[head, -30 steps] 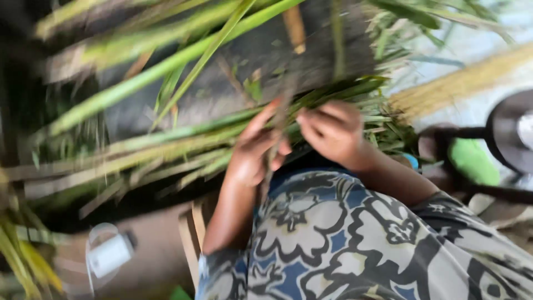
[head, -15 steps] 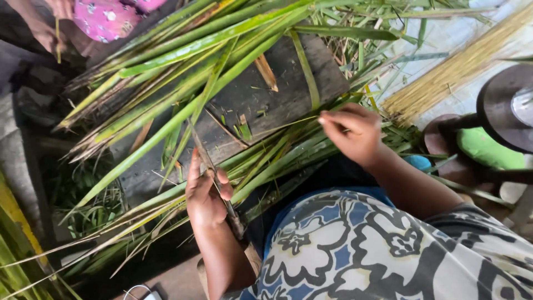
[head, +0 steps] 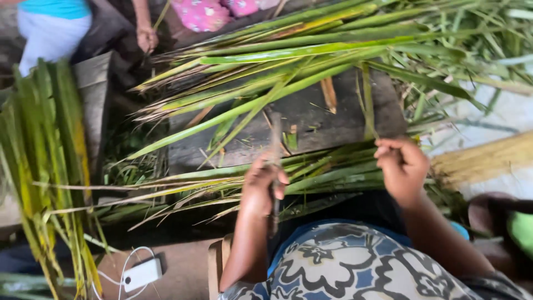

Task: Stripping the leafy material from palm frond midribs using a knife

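Observation:
My left hand [head: 263, 186] is closed around a dark, thin knife [head: 275, 166] that points up over a worn wooden board [head: 311, 119]. My right hand [head: 402, 166] pinches a narrow green leaf strip [head: 366, 105] rising from my fingers. Long green palm leaves [head: 266, 61] lie across the board, and more leaves [head: 311, 175] lie under both hands. My patterned blue, white and black clothing [head: 355, 264] fills the bottom of the view.
A bundle of yellow-green leaves [head: 47, 166] stands at the left. A small white device with a cable [head: 141, 274] lies on the floor. A pile of pale thin sticks [head: 483, 158] is at the right. Another person's hand [head: 146, 38] is at the top left.
The view has shifted left and down. My left hand with the knife has moved right, toward the board's near edge. My right hand has lowered slightly, still pinching a strip.

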